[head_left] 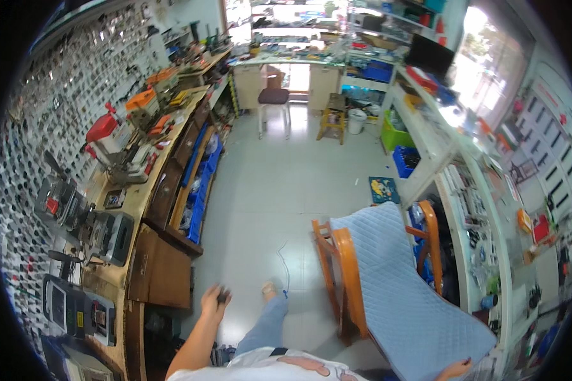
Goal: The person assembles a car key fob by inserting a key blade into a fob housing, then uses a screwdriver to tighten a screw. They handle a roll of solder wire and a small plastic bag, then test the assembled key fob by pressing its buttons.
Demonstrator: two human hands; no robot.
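Observation:
My left hand (216, 302) hangs low over the floor, left of my leg, its fingers curled around a small dark object (222, 294) whose kind I cannot make out. At the lower right, my right hand (455, 369) is beside the front edge of a wooden armchair's light blue quilted pad (388, 279). A tiny dark spot shows at its fingertips; whether it holds something or touches the pad I cannot tell. The chair's orange-brown wooden arm (349, 273) faces the open floor.
A workbench (147, 219) with key-cutting machines (108, 238) runs along the left, below a wall of hanging key blanks (28, 171). White shelving (448, 219) lines the right. A stool (273, 96), a yellow step stool (332, 119) and a white bucket (356, 122) stand ahead. A thin cord (287, 270) lies on the floor.

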